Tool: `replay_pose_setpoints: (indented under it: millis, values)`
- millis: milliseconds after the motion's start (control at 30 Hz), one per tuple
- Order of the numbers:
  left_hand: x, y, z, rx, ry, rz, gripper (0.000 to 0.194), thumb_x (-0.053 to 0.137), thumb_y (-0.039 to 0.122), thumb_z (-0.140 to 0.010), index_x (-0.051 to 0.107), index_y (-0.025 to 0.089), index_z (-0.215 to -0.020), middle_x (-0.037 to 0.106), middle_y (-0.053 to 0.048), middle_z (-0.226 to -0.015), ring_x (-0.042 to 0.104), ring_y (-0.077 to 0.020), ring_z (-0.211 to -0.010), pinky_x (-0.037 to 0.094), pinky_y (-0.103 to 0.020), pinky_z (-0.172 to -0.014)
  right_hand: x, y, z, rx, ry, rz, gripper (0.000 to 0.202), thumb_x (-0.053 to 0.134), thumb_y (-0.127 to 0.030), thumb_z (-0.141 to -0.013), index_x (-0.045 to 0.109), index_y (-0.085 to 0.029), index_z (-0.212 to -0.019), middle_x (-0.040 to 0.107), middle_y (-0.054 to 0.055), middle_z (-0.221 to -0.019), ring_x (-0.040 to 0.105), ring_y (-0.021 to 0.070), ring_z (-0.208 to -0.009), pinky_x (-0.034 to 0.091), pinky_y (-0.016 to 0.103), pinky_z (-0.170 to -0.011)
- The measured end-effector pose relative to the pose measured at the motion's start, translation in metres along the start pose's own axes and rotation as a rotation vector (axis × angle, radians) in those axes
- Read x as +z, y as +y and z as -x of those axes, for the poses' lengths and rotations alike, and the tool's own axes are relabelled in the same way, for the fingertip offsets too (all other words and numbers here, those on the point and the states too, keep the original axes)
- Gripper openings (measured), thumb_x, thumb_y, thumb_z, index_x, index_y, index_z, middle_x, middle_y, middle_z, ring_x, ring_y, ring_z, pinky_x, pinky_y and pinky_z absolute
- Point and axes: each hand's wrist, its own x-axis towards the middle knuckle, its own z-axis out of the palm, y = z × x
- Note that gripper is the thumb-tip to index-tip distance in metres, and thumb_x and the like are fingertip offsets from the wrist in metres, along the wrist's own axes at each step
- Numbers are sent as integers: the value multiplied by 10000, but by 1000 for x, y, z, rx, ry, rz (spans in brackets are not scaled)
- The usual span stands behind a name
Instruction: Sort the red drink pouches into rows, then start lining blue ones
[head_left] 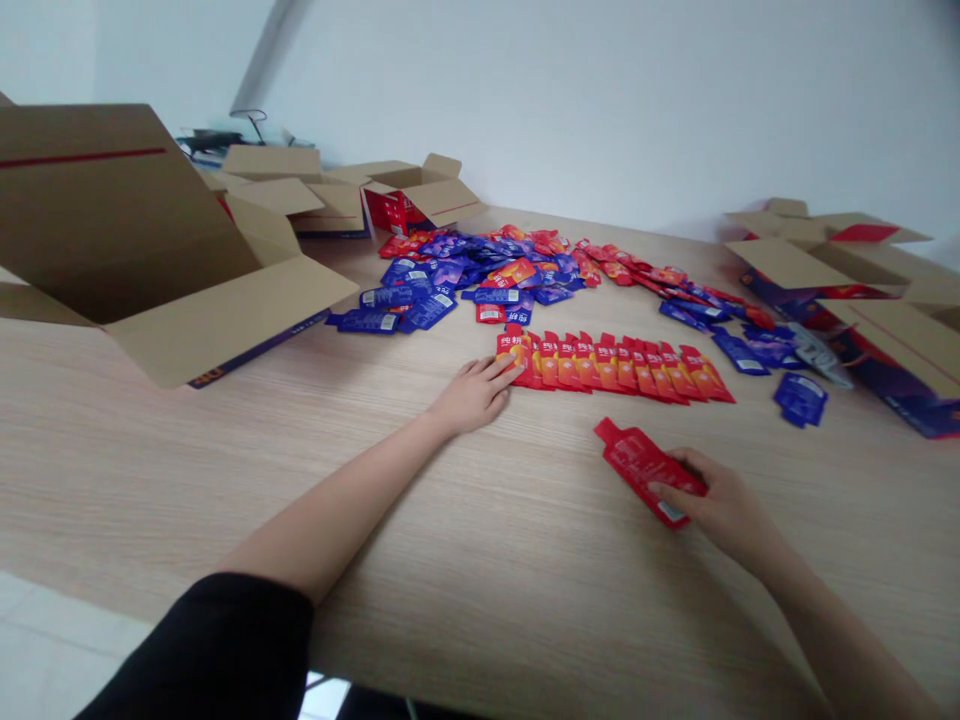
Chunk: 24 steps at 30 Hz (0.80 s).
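Observation:
Several red and orange sachets lie overlapped in a neat row across the middle of the table. At the row's left end, my left hand rests with its fingers spread, the fingertips touching the leftmost sachet. To the right and nearer to me, my right hand pinches a red sachet between thumb and fingers. Its printed back with a white label faces up, and its spout end points up and to the left, in front of the row.
Behind the row spreads a loose pile of blue and red sachets, trailing right to more blue ones. Open cardboard boxes stand at the left, back left and right of the table.

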Motion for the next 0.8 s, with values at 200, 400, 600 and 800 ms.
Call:
replay_pose_setpoints:
  millis: [200, 400, 600, 800]
  values:
    - [3, -2, -1, 21, 6, -6, 526, 361, 299, -1026, 407, 204, -1542, 328, -73, -1627, 403, -338, -1414, 341, -483, -1144, 0, -54, -35, -292, 344, 28, 258, 654, -416, -790, 755, -243, -951, 731, 63, -928, 685, 280, -881, 541, 434, -811]
    - [8, -5, 0, 39, 39, -15, 520, 343, 309, -1032, 389, 234, -1545, 315, -54, -1635, 396, -303, -1420, 342, -472, -1140, 39, -106, -104, -678, 492, 229, 299, 488, -230, -916, 756, -247, -1048, 650, 109, -968, 588, 281, -965, 484, 480, -888]
    - [8, -6, 0, 39, 26, -14, 527, 345, 313, -1033, 366, 243, -1555, 290, -54, -1645, 373, -315, -1434, 330, -480, -1140, 95, -114, -149, -744, 376, 437, 452, 363, -123, -936, 679, -197, -1250, 578, 166, -1136, 485, 309, -1026, 430, 500, -892]
    - [10, -6, 0, 28, 12, 0, 539, 347, 329, -1034, 331, 273, -1569, 285, -37, -1648, 356, -316, -1446, 314, -481, -1145, 110, -101, -153, -717, 231, 464, 542, 423, -118, -872, 554, -154, -1397, 518, 194, -1215, 473, 339, -1085, 425, 520, -931]
